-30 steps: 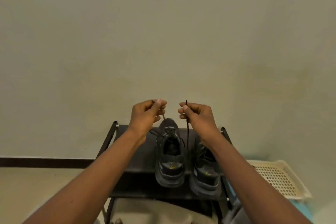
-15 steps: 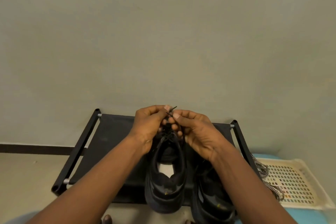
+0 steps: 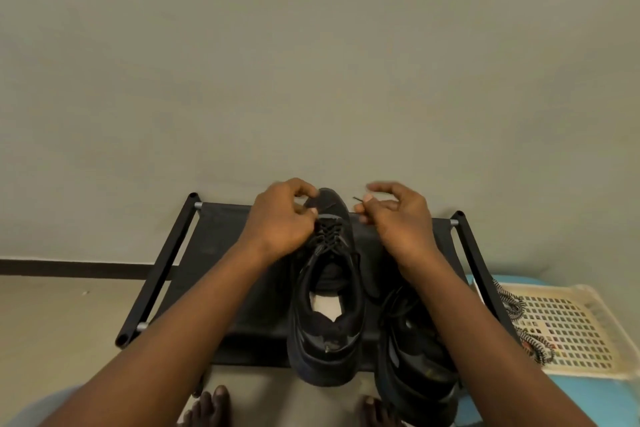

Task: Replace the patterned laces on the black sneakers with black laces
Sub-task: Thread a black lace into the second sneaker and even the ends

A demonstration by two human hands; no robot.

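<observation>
Wall (image 3: 311,62) fills the upper half of my feed. Black shoe rack (image 3: 221,253) stands against it, with both sneakers on its fabric shelf, heels toward me. Right forearm (image 3: 485,340) blocks much of the right-hand sneaker (image 3: 412,378). Middle sneaker (image 3: 329,333) is in clear view, black lace (image 3: 329,232) crossed through its front eyelets.

Left hand (image 3: 280,218) sits at that sneaker's toe end, fingers curled against the lace rows; I can't tell whether they hold lace or only touch the shoe. Right hand (image 3: 398,218) is just right of the toe, pinching the lace end, lace tip (image 3: 357,198) poking out, other fingers loosely spread.

Half a second ago the hands were touching over the toe. They're apart now; the right one has moved out sideways.

Cream perforated basket (image 3: 571,326) sits right of the rack on a blue surface (image 3: 606,399). Patterned laces (image 3: 535,345) lie along its left rim. Bare toes (image 3: 214,406) show at the bottom edge.
</observation>
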